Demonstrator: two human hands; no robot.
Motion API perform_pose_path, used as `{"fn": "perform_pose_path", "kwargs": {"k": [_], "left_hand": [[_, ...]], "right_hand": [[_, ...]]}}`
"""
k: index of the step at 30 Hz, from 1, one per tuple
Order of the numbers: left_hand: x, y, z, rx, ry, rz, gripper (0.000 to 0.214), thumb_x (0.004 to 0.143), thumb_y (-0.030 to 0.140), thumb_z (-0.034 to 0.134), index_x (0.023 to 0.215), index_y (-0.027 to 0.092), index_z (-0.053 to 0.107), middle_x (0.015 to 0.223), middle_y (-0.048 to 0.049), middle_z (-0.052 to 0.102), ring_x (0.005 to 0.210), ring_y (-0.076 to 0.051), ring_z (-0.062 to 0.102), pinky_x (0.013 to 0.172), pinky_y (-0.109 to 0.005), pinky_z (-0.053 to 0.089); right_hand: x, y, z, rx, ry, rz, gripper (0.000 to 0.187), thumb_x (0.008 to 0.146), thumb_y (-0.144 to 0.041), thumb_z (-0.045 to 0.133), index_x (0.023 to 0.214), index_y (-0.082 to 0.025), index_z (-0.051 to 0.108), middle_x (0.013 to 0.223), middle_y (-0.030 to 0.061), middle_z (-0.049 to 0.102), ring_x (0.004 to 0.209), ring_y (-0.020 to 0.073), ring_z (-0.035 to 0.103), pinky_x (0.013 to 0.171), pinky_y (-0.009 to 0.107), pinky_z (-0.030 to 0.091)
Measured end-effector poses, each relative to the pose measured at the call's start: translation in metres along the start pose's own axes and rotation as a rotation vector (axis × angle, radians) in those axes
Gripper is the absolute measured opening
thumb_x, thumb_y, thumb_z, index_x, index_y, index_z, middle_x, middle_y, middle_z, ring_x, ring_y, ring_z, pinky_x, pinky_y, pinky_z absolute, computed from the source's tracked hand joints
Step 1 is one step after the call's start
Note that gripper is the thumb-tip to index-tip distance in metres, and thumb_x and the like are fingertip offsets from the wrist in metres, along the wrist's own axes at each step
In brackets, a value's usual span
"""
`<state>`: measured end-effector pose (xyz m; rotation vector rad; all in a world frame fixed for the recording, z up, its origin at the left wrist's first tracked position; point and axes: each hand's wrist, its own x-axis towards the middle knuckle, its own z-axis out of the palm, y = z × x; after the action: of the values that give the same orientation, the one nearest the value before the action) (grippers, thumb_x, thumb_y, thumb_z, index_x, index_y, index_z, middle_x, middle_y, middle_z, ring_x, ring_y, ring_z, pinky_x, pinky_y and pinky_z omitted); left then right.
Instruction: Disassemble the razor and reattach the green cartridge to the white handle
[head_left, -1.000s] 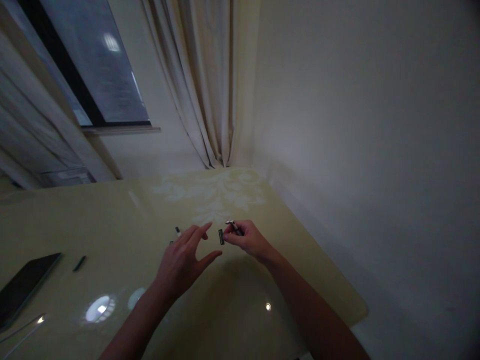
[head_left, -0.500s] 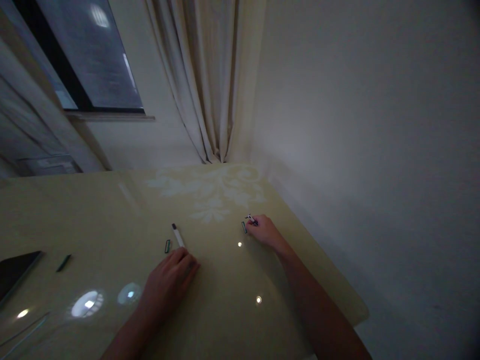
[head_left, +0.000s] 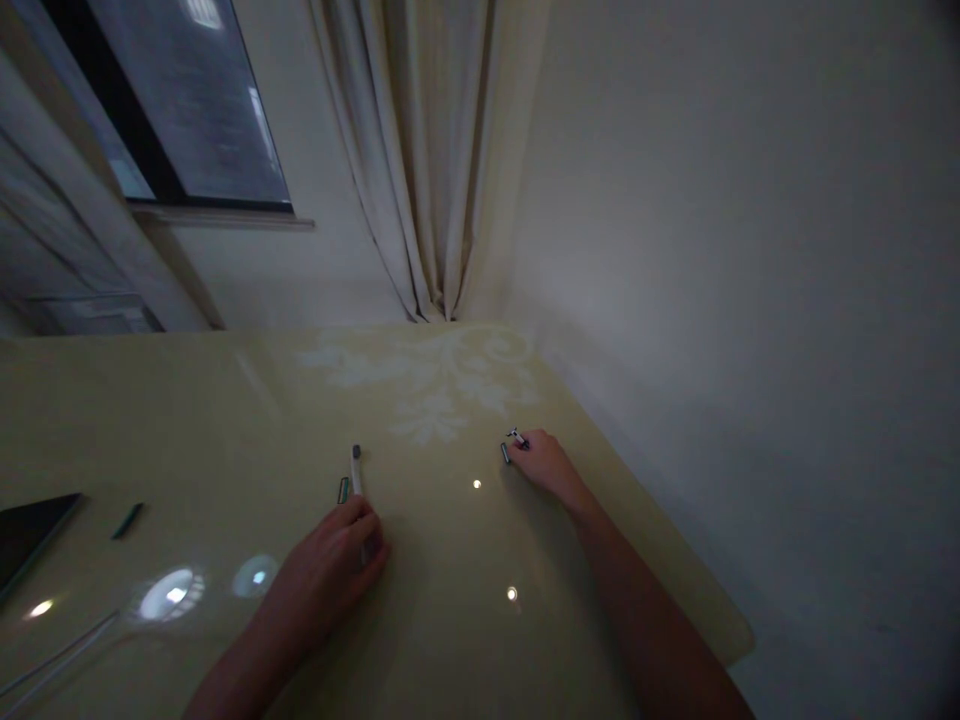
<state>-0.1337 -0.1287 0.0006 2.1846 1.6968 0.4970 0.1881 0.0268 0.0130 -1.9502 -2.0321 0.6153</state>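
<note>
left hand point(head_left: 337, 560) curled round a slim dark-tipped white stick point(head_left: 356, 474), small dark-rimmed rectangle point(head_left: 343, 490) just beside it, right hand point(head_left: 549, 466) well apart over there, pinching a silver T-shaped tool point(head_left: 516, 437), slim dark bar point(head_left: 505, 453) right at its fingers

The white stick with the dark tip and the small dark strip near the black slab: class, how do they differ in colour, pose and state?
Colour: the white stick is pale below its dark tip, while the dark strip looks mostly dark. Pose: the stick runs nearly straight up the view; the strip slants. State: the left hand holds the stick, while the strip lies untouched on the table. Both are slim.
</note>
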Motion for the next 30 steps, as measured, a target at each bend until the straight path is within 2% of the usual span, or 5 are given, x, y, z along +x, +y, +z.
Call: {"fn": "perform_pose_path", "kwargs": {"k": [6, 16, 23, 30], "left_hand": [[0.000, 0.002, -0.001, -0.047, -0.023, 0.025, 0.018, 0.099, 0.029, 0.057, 0.084, 0.023, 0.066, 0.096, -0.0076, 0.070, 0.094, -0.028, 0.070, 0.085, -0.042, 0.056], [-0.002, -0.002, 0.000, -0.238, -0.024, 0.100, 0.015, 0.098, 0.020, 0.055, 0.094, 0.025, 0.068, 0.096, -0.0042, 0.071, 0.087, -0.022, 0.071, 0.078, -0.034, 0.057], [-0.001, -0.012, 0.001, -0.331, -0.005, 0.047, 0.018, 0.093, 0.017, 0.058, 0.103, 0.026, 0.070, 0.101, -0.0025, 0.071, 0.079, -0.018, 0.073, 0.074, -0.030, 0.059], [-0.002, -0.017, -0.005, -0.378, 0.066, -0.012, 0.014, 0.092, 0.026, 0.064, 0.101, 0.026, 0.074, 0.096, -0.0027, 0.074, 0.076, -0.020, 0.076, 0.072, -0.032, 0.062]], "right_hand": [[0.000, 0.001, -0.001, -0.023, 0.021, 0.013, 0.016, 0.091, -0.024, 0.068, 0.085, -0.018, 0.081, 0.087, 0.0107, 0.080, 0.081, 0.0228, 0.072, 0.065, 0.027, 0.037], [-0.007, 0.000, -0.004, -0.038, 0.091, -0.005, 0.018, 0.096, -0.027, 0.066, 0.085, -0.017, 0.076, 0.087, 0.0117, 0.079, 0.077, 0.0219, 0.069, 0.065, 0.028, 0.035], [-0.021, -0.012, -0.005, 0.002, 0.139, -0.085, 0.021, 0.099, -0.034, 0.064, 0.086, -0.018, 0.072, 0.086, 0.0099, 0.077, 0.075, 0.0207, 0.066, 0.066, 0.028, 0.034], [-0.037, -0.029, 0.004, 0.086, 0.088, -0.198, 0.024, 0.098, -0.036, 0.064, 0.081, -0.020, 0.067, 0.075, 0.0055, 0.071, 0.067, 0.0184, 0.059, 0.063, 0.028, 0.031]]}}
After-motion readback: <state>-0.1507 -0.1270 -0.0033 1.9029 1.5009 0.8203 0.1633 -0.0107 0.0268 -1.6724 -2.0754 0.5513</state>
